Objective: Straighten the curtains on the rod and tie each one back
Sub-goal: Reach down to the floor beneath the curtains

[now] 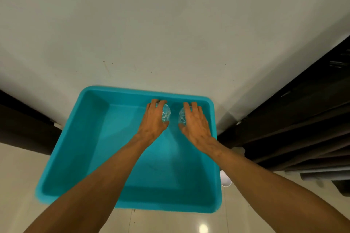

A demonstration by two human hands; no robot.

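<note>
A turquoise plastic tub (79, 138) sits on the floor against a white wall. Both my arms reach down into its far right part. My left hand (153, 119) curls over a small clear object (166, 114), perhaps a glass or plastic piece. My right hand (195, 121) curls over a second clear object (182, 116) beside it. Dark curtains (303, 119) hang in folds at the right, with their lower ends near the floor. Another dark curtain (24, 125) shows at the left edge. No rod or tie-back is in view.
The white wall (170, 24) fills the upper frame. Pale glossy floor tiles (15, 185) lie around the tub. A small white object (225, 178) rests on the floor just right of the tub.
</note>
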